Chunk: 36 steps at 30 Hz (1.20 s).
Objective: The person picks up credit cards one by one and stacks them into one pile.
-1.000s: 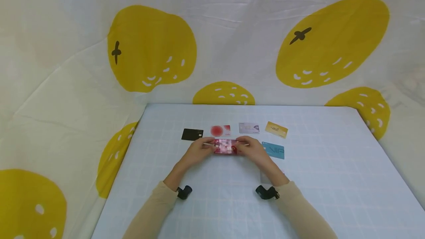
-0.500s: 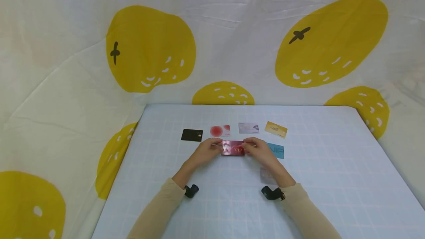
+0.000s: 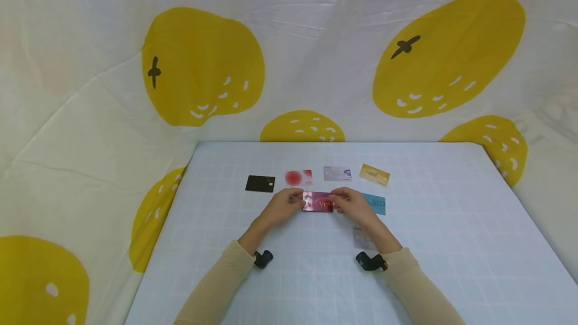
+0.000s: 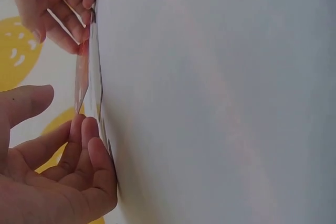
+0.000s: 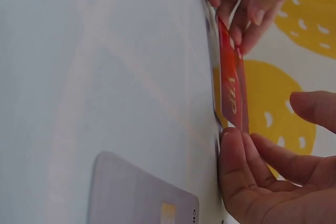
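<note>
A dark red VIP card lies between both hands, in front of the row of cards. My left hand holds its left short edge at the fingertips. At the right short edge, my right hand grips it the same way. In the right wrist view, the VIP card looks tilted, and curled fingertips meet its near end while one digit stands apart. Similarly, the left wrist view has the card nearly edge-on, its near end at bent fingertips. Whether it touches the table is unclear.
Behind the hands lie a black card, a red-and-white card, a pale lilac card and a gold card. A teal card and a grey card are partly covered by the right arm. A light checked cloth covers the table.
Both hands have moved the red VIP card a little to the right, and its glare has lessened so the lettering shows. In the last half second they have hardly moved.
</note>
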Motion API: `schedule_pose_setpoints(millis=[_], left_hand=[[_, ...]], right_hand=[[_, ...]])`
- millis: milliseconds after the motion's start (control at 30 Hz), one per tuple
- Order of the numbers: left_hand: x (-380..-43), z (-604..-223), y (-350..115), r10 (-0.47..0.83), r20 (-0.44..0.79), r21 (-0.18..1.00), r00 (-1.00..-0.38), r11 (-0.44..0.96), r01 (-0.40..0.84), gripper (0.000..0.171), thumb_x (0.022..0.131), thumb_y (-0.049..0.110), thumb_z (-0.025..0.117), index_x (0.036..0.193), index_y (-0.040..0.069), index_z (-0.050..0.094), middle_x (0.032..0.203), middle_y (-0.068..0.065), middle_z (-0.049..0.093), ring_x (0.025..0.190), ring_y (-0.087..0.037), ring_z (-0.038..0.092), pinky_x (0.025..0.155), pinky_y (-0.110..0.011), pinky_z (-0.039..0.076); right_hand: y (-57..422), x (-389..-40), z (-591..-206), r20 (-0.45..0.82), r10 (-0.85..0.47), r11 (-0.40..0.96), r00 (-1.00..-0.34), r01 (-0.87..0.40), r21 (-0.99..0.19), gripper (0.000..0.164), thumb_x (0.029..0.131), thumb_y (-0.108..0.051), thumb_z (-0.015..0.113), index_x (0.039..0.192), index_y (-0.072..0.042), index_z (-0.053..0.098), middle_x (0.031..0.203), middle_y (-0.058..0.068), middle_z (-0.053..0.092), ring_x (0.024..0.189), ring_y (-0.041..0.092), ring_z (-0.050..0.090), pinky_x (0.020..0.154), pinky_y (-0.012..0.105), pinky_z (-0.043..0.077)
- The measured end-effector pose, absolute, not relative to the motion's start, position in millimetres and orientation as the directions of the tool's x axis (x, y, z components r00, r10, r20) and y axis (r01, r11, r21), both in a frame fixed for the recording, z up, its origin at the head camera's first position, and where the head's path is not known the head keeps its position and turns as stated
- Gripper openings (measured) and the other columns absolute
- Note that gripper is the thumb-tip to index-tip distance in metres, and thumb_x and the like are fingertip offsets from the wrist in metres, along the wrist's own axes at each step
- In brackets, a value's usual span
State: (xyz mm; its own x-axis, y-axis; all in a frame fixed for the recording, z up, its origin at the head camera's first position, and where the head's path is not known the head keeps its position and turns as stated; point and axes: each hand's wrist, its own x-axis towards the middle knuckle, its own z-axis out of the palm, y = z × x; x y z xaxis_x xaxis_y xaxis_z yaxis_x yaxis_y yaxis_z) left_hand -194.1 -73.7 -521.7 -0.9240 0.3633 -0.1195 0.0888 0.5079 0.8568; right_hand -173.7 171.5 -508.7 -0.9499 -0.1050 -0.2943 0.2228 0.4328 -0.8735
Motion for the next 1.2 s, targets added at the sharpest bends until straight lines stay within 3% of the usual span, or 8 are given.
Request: schedule_pose_setpoints(millis=[300, 733, 1200], left_hand=[[-194.5, -523.4, -67.5, 0.321, -0.146, 0.812, -0.936, 0.58, 0.073, 0.042, 0.096, 0.025, 0.069, 0.132, 0.003, 0.063, 0.121, -0.009, 0.065, 0.101, -0.02, 0.061, 0.088, -0.038, 0.053], [-197.3, -525.7, -65.6, 0.304, -0.168, 0.799, -0.938, 0.599, 0.051, 0.043, 0.096, 0.027, 0.069, 0.13, 0.001, 0.064, 0.115, -0.008, 0.067, 0.099, -0.019, 0.062, 0.088, -0.037, 0.054], [-195.0, -522.1, -64.2, 0.285, -0.21, 0.809, -0.935, 0.588, -0.002, 0.048, 0.096, 0.028, 0.068, 0.135, 0.001, 0.06, 0.119, -0.009, 0.066, 0.103, -0.021, 0.062, 0.089, -0.038, 0.054]], right_hand=[[173.7, -175.2, -513.5, -0.287, -0.119, 0.458, -0.951, 0.204, -0.866, 0.042, 0.1, -0.039, 0.061, 0.129, -0.008, 0.062, 0.115, 0.009, 0.066, 0.093, 0.023, 0.064, 0.084, 0.038, 0.054], [170.6, -176.6, -515.1, -0.308, -0.107, 0.467, -0.945, 0.226, -0.855, 0.039, 0.1, -0.038, 0.062, 0.128, -0.011, 0.062, 0.113, 0.007, 0.067, 0.091, 0.023, 0.062, 0.083, 0.035, 0.054], [168.2, -176.9, -514.3, -0.323, -0.063, 0.488, -0.944, 0.253, -0.836, 0.042, 0.098, -0.039, 0.063, 0.128, -0.01, 0.061, 0.115, 0.008, 0.067, 0.089, 0.023, 0.062, 0.081, 0.035, 0.054]])
